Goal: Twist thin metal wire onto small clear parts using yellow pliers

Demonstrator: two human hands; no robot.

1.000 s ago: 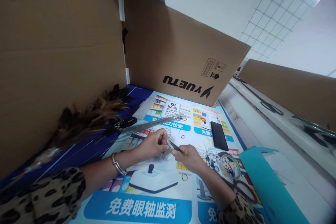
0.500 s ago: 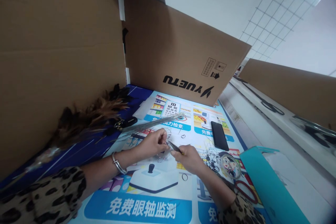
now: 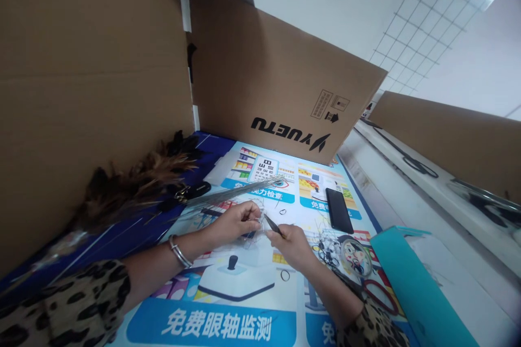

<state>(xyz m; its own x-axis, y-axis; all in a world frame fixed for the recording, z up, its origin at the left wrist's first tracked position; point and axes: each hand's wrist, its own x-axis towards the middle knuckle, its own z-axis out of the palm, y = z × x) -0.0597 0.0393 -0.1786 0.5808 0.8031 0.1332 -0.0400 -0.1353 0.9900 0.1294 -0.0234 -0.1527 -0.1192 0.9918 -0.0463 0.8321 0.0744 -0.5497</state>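
Note:
My left hand (image 3: 238,220) is pinched shut on a small clear piece that I cannot make out, just above the printed poster (image 3: 228,325) covering the table. My right hand (image 3: 293,245) is closed on dark pointed tweezers (image 3: 273,225), whose tip meets the left fingertips. A silver bangle (image 3: 178,251) sits on my left wrist. Both sleeves are leopard print. A bundle of thin metal wires (image 3: 236,191) lies just beyond my left hand.
Brown feathers (image 3: 134,181) lie at the left by a cardboard wall (image 3: 93,92). A cardboard panel marked YUETU (image 3: 285,81) stands behind. A black phone (image 3: 338,210), small black rings (image 3: 329,257), red scissors (image 3: 380,295) and a teal folder (image 3: 419,293) lie at the right.
Both hands have shifted slightly up and away from me, still together at the tweezers' tip. Nothing else has moved.

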